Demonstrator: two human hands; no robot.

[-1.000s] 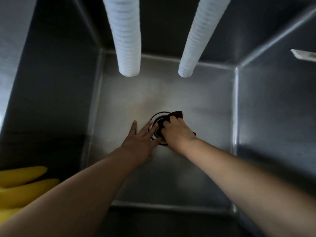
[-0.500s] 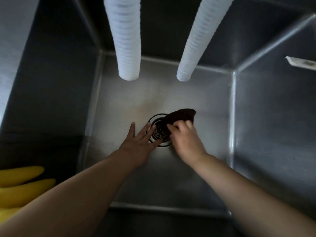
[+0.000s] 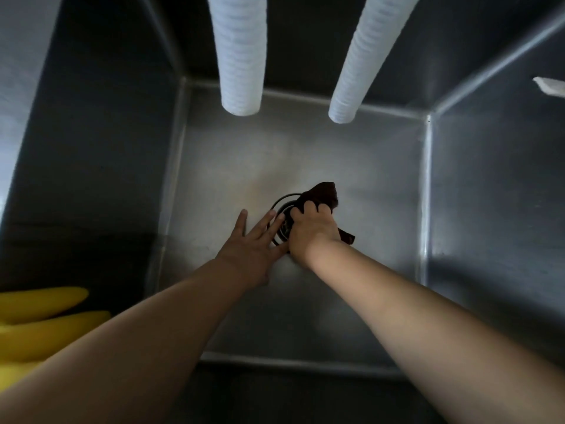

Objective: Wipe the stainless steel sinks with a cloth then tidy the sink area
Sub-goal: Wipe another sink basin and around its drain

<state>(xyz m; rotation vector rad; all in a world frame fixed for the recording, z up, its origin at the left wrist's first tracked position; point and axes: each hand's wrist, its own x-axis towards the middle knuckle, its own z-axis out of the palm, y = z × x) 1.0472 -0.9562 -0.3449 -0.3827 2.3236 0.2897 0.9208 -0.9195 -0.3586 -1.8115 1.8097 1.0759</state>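
I look down into a deep stainless steel sink point(image 3: 351, 154). At the middle of its floor lies the round drain point(image 3: 282, 205). My right hand point(image 3: 312, 232) grips a dark brown cloth point(image 3: 322, 194) and holds it on the drain's right side; a cloth corner sticks out below my wrist. My left hand point(image 3: 249, 247) lies flat on the sink floor just left of the drain, fingers straight and spread, fingertips reaching the drain ring. Much of the drain is hidden under both hands.
Two white ribbed hoses point(image 3: 240, 56) point(image 3: 363, 68) hang down into the sink from above. Yellow rubber gloves point(image 3: 42, 322) lie over the left edge. A pale object point(image 3: 550, 85) sits at the right wall. Steep steel walls close in on all sides.
My right hand has swung back left with the cloth, from the drain's right rim onto the drain. The left hand has stayed flat in place.
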